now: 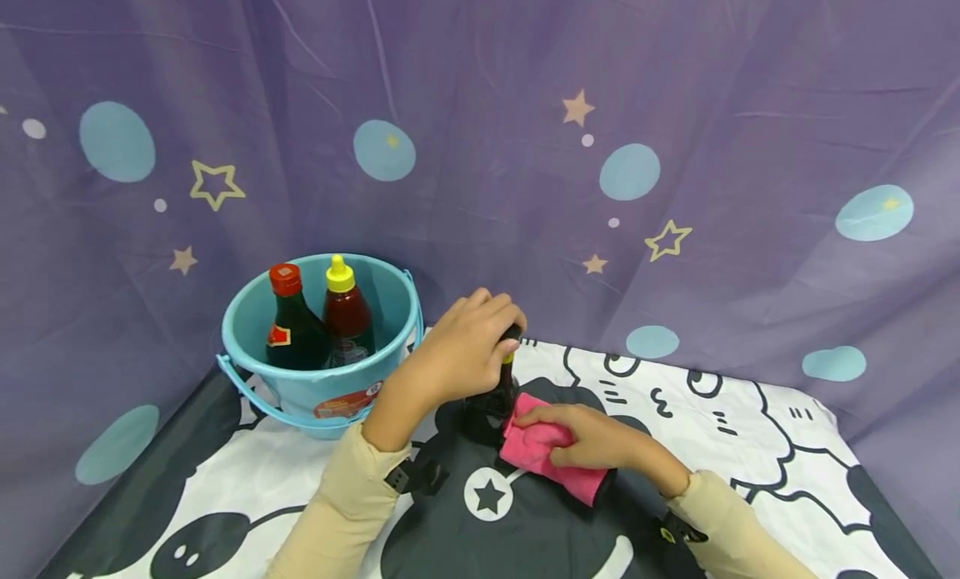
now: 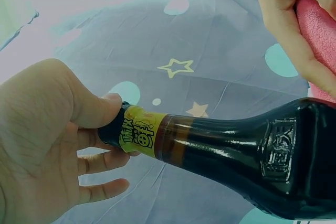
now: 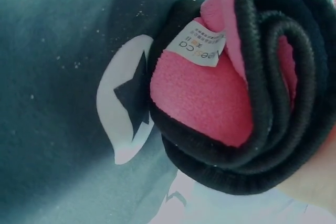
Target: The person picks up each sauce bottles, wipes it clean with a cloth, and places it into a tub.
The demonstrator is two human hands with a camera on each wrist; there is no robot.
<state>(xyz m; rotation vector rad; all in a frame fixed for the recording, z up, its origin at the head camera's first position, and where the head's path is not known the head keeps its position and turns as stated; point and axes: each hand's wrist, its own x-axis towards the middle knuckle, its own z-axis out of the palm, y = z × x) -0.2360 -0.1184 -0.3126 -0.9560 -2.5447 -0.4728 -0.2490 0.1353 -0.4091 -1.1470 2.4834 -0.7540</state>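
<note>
A dark sauce bottle (image 2: 226,140) with a black cap and a yellow neck label stands on the printed cloth, right of the bucket. My left hand (image 1: 463,350) pinches its cap between thumb and fingers. A pink towel (image 1: 555,462) with black edging is bunched in my right hand (image 1: 592,436), beside the bottle's lower part. In the right wrist view the towel (image 3: 202,93) shows its folds and a white tag (image 3: 197,44). My left hand and wrist cover part of the bottle in the head view.
Left of my hands a light blue bucket (image 1: 318,396) holds a dark green bottle (image 1: 296,333) with a red cap and a reddish-brown squeeze bottle (image 1: 347,316) with a yellow top. The bucket's handle hangs at its front. A purple curtain (image 1: 480,212) rises behind the printed cloth (image 1: 247,471).
</note>
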